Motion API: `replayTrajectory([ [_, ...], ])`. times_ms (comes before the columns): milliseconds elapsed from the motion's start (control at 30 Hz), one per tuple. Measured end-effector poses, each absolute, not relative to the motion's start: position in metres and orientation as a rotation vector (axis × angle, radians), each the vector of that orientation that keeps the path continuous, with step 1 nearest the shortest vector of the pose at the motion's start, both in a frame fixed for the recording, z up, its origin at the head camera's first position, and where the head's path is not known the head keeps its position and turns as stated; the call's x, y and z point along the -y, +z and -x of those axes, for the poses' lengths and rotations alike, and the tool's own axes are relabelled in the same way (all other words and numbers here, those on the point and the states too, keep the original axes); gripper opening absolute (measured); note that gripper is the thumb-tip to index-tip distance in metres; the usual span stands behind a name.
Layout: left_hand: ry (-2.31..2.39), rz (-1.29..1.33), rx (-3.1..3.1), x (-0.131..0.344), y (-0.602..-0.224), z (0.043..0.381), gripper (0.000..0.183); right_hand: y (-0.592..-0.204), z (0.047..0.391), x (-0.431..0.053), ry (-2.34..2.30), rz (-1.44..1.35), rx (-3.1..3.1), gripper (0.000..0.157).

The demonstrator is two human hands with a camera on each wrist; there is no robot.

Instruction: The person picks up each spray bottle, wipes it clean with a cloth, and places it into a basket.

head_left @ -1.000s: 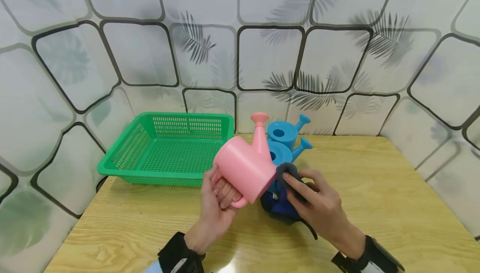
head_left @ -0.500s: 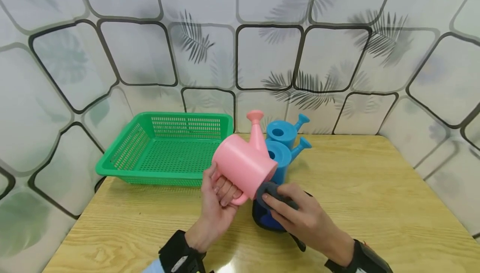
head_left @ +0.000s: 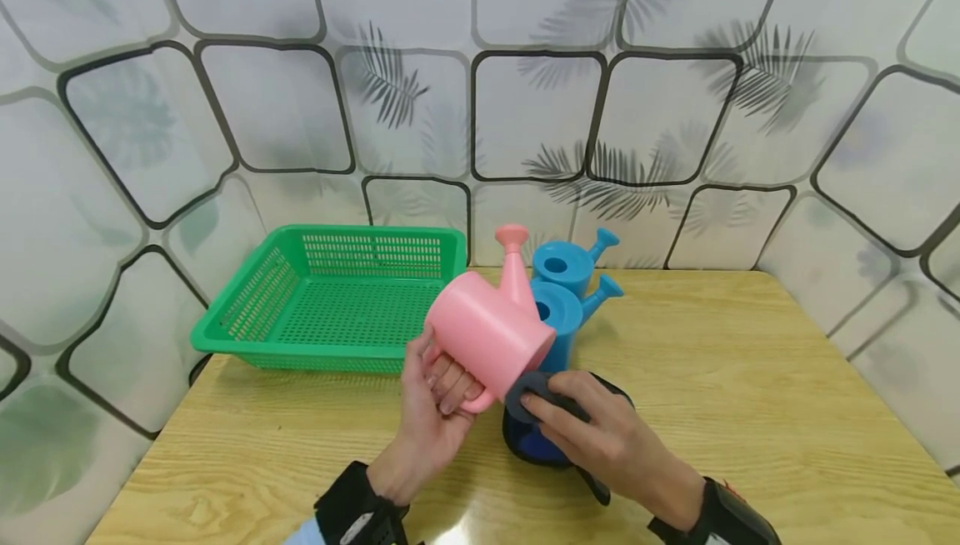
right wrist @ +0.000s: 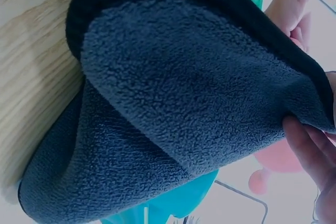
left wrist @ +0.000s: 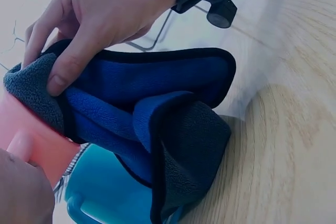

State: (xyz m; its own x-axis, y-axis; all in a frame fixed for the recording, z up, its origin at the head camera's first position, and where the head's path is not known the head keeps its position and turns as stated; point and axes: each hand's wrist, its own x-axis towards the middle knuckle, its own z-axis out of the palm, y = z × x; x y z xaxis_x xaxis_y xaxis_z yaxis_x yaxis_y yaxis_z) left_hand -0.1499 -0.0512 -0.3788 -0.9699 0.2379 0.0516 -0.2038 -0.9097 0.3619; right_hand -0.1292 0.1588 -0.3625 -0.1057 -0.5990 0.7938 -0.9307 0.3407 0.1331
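Gripping tilted pink watering can (head_left: 487, 328) by handle (head_left: 477, 402): left hand (head_left: 431, 432). Pinching grey-and-blue cloth (right wrist: 178, 87) at the can's lower edge: right hand (head_left: 609, 438). Behind: two blue cans (head_left: 567, 330).

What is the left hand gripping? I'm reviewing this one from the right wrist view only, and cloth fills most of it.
Observer: In the head view, the left hand grips the pink watering can by its handle.
Reviewer: I catch only a scrap of blue below the cloth. How many blue cans are there?
Observer: Two: a nearer blue can and a farther blue can.
Reviewer: My view shows mostly the cloth's grey side. What colour is the other?
Observer: Deep blue, as the left wrist view shows.
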Motion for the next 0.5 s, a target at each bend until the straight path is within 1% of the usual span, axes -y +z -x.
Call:
replayTrajectory([
  [133,2.853,-0.156,-0.526,0.051,-0.380,0.150,0.053,-0.365,0.132,-0.161,0.540,-1.300,1.818,0.034],
  [500,2.837,-0.142,-0.493,0.054,-0.380,0.146,0.053,-0.365,0.141,-0.175,0.582,-1.097,1.870,0.034],
])
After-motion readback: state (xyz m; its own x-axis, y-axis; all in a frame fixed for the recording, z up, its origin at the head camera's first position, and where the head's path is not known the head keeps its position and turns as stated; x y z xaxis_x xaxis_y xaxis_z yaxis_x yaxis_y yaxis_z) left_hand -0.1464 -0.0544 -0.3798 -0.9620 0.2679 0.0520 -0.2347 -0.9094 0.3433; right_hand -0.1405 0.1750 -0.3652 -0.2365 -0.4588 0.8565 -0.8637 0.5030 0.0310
